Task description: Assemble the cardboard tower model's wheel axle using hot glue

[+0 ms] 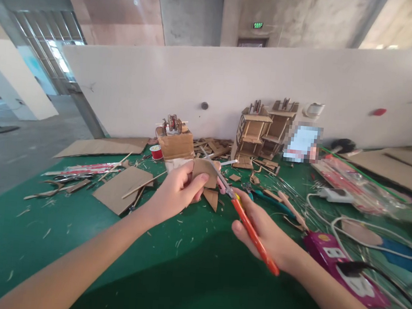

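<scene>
Between the thumb and fingers of my left hand point(181, 186) is a small piece of brown cardboard point(204, 171), raised above the green table. My right hand point(262, 229) is closed around the orange handles of a pair of scissors point(252, 235). The metal blades run up and left to the right edge of the cardboard piece; whether they cut into it I cannot tell. A triangular cardboard scrap point(210, 199) lies below the held piece. Behind my left hand stands a cardboard box point(176, 145) with round brown parts on top.
Two-tier cardboard shelves point(253, 130) stand at the back by the white partition point(161, 83). A flat cardboard sheet point(121, 190) and sticks lie left. To the right are teal-handled pliers point(274, 199), a purple power strip point(347, 272) with cables, and plastic-wrapped packs point(355, 184).
</scene>
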